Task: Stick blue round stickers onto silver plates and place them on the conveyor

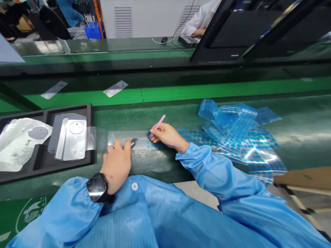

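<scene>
- Left hand (116,165): fingers (119,144) rest on a clear film strip (142,139), which runs left-right; any grip is hard to tell.
- Right hand (168,136): curled closed around pink tweezers (157,125), just right of the strip, farther from it than the left.
- Blue-dotted film sheets (240,137): farther right.

Bright overhead light glares off the plastic film (240,137) and workbench (297,137), and wide-angle distortion bends the frame edges.
</scene>
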Demonstrator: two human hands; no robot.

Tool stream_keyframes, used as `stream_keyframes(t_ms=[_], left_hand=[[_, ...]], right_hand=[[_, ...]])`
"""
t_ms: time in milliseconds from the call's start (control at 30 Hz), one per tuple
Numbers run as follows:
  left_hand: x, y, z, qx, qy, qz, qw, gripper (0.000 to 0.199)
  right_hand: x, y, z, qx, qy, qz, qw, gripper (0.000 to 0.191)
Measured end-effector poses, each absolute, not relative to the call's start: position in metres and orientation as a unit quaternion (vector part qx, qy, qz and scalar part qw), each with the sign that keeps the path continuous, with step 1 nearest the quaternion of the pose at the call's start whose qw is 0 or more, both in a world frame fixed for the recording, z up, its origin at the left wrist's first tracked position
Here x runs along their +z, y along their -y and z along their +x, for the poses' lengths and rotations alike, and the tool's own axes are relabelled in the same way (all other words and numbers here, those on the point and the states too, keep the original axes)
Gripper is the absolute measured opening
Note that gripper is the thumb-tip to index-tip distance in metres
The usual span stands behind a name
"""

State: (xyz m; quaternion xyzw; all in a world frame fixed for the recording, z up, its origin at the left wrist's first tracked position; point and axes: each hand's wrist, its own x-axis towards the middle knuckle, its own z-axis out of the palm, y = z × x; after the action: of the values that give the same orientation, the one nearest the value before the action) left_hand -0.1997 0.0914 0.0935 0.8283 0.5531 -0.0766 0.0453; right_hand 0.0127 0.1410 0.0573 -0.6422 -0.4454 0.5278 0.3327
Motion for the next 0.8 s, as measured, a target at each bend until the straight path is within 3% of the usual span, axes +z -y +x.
stream_keyframes(t_ms=[200, 333, 500, 800], left_hand=[[0.091, -0.090, -0.194, -0.134, -0.538, 0.822, 0.130, 0.058], [0.083, -0.114, -0.202, -0.068, -0.467, 0.870, 0.143, 0.048], [0.060, -0.140, -0.214, -0.028, -0.399, 0.896, 0.195, 0.060], [0.042, -0.130, -0.207, 0.061, -0.447, 0.872, 0.189, 0.054]], right_hand=[[0.051, -0.142, 0.015, 0.516, 0.474, -0.642, 0.311, 0.016], [0.049, -0.144, 0.015, 0.507, 0.488, -0.647, 0.294, 0.016], [0.050, -0.144, 0.015, 0.534, 0.459, -0.638, 0.313, 0.018], [0.063, -0.145, 0.014, 0.596, 0.374, -0.632, 0.324, 0.024]])
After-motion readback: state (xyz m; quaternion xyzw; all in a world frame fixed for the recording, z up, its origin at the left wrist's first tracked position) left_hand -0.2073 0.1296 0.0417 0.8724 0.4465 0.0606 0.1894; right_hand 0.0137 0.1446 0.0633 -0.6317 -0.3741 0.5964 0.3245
